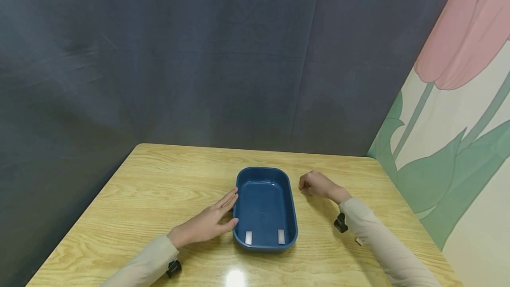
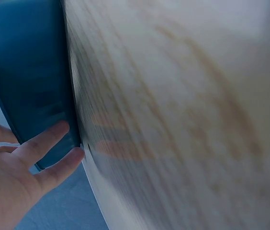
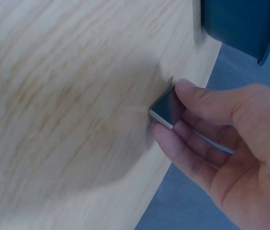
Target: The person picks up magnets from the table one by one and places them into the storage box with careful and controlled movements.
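A blue rectangular plastic bin [image 1: 263, 209] sits on the table. My left hand [image 1: 205, 224] is at its left side, fairly straight fingers spread against the outer wall and thumb by the rim; the left wrist view shows two fingertips low on that wall [image 2: 34, 72]. To the right of the bin, my right hand [image 1: 318, 185] pinches a small flat shiny metal block [image 3: 166, 109] between thumb and fingers, close over the tabletop. In the head view the fingers hide this block. Two small pale rectangular pieces, one left [image 1: 249, 237] and one right [image 1: 281, 236], show at the bin's near end.
The wood-grain table [image 1: 159, 180] has a dark curtain [image 1: 199, 56] behind it. A wall painted with tulips [image 1: 458, 101] stands along the right side. One small pale piece [image 1: 359, 242] lies on the table beside my right forearm.
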Motion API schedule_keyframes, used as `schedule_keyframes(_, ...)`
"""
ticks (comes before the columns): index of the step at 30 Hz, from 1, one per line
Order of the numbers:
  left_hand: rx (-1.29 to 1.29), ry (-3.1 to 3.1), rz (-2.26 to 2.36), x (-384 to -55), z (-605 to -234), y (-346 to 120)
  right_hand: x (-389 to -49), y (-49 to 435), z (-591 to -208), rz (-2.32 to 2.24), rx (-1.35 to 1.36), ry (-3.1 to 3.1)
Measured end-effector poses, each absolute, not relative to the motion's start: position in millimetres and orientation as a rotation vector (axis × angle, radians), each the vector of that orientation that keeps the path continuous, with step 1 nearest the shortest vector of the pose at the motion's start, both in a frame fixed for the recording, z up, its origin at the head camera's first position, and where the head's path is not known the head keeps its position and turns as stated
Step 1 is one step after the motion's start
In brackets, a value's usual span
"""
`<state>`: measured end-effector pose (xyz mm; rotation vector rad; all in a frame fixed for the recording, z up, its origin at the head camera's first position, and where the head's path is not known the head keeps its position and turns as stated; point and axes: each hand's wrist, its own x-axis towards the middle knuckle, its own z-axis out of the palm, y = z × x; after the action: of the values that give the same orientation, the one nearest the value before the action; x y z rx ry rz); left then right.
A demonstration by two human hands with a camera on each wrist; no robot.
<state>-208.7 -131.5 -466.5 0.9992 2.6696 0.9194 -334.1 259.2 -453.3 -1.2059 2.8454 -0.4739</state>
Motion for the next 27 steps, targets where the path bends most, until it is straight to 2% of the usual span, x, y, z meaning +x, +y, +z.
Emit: schedule_keyframes(27,1.008,2.678,0.925,-209.5,-467.0,-130.5,-331.1,256.0,-444.0,-0.476,-1.317,2.885)
